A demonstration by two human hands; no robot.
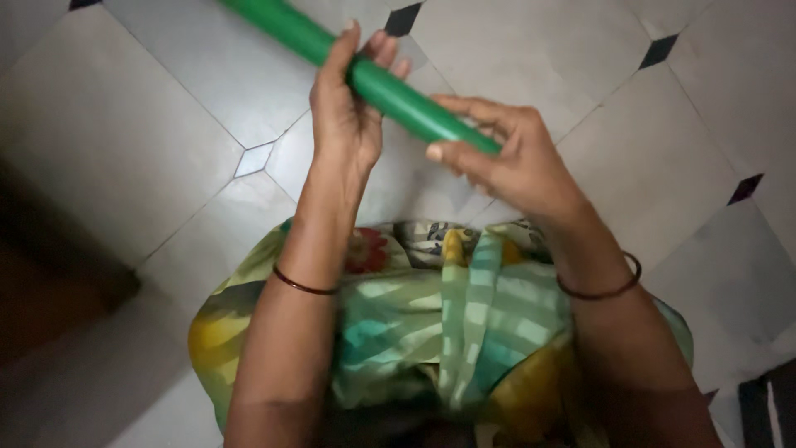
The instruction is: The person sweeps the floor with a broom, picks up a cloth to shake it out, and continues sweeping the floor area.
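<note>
A long green cylindrical rod [398,91] runs diagonally from the top edge down to the middle of the head view. My left hand [348,112] is wrapped around its middle, fingers curled over the top. My right hand [510,158] grips the rod's lower end, thumb pointing left along it. Both wrists carry thin dark bangles. The rod's upper end is cut off by the frame.
Below the hands is my patterned green, yellow and floral garment [431,315]. The floor is pale octagonal tiles [149,124] with small dark diamond insets [659,50]. A dark brown shape [50,282] lies at the left edge.
</note>
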